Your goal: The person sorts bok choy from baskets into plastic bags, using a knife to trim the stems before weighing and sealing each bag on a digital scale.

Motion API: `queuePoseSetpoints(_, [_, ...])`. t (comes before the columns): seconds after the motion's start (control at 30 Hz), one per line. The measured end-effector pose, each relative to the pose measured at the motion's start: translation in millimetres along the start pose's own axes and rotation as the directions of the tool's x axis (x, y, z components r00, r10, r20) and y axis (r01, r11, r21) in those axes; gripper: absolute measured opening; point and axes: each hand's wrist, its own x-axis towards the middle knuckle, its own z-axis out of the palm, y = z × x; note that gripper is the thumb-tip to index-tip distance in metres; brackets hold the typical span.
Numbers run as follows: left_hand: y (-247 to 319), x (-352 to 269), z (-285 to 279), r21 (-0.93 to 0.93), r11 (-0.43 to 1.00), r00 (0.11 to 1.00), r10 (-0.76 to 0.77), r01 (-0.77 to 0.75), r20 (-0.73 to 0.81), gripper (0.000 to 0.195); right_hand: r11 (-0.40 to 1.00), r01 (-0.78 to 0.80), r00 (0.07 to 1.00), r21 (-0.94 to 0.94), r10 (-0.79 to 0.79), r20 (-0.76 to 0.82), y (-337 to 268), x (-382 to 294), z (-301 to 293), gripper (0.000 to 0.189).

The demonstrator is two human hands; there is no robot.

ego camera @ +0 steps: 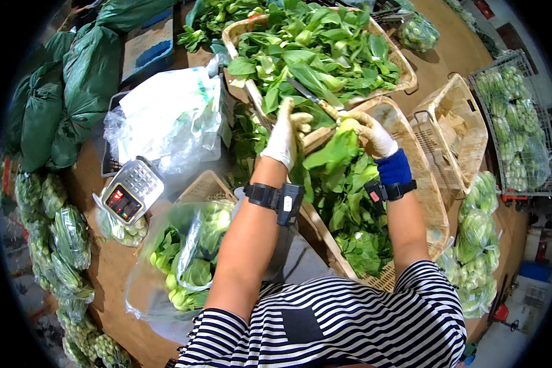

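Both hands wear pale gloves. My right hand [372, 133] is closed round the handle of a knife [310, 94] and the base of a bok choy [340, 145]. The blade points up and left over a crate of loose bok choy [313, 50]. My left hand [285, 133], its fingers apart and holding nothing, is just left of the held bok choy. Below the hands, a second plastic crate [425, 202] holds green leaves [354, 216]. At my left forearm, an open clear plastic bag [142, 285] contains bok choy heads.
A digital scale [133, 191] stands left, beside a crate topped with plastic bags [170, 106]. Green sacks [89, 78] lie at far left. Bagged vegetables [69, 239] line the left side; more bagged vegetables [476, 244] lie right, near an upright crate [460, 133] and a wire basket [515, 124].
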Motion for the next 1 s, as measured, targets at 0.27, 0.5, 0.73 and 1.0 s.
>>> queuePoseSetpoints(0.27, [91.2,-54.1,45.2,0.003,0.723,0.719,0.688,-0.691,0.096,0.080,0.918,0.343,0.916,0.199,-0.280,-0.287,0.7,-80.4,21.8,0.058])
queuePoseSetpoints(0.5, [28.1,-191.5,33.2,0.694,0.430,0.808,0.173,-0.577,0.564,0.053,0.862,0.437,0.899,-0.257,-0.428,0.092,-23.3,-78.2,128.2,0.058])
queuePoseSetpoints(0.73, [14.9,-417.2,-70.1,0.173,0.626,0.573,0.772,-0.760,-0.276,0.038,0.596,0.574,0.818,-0.562,-0.385,0.427,8.6,-74.4,310.5,0.110])
queuePoseSetpoints(1.0, [-55.5,-464.2,-142.0,0.279,0.673,0.367,0.650,-0.685,-0.665,0.031,-0.093,0.542,0.776,-0.835,0.438,0.455,174.7,-64.8,390.8,0.054])
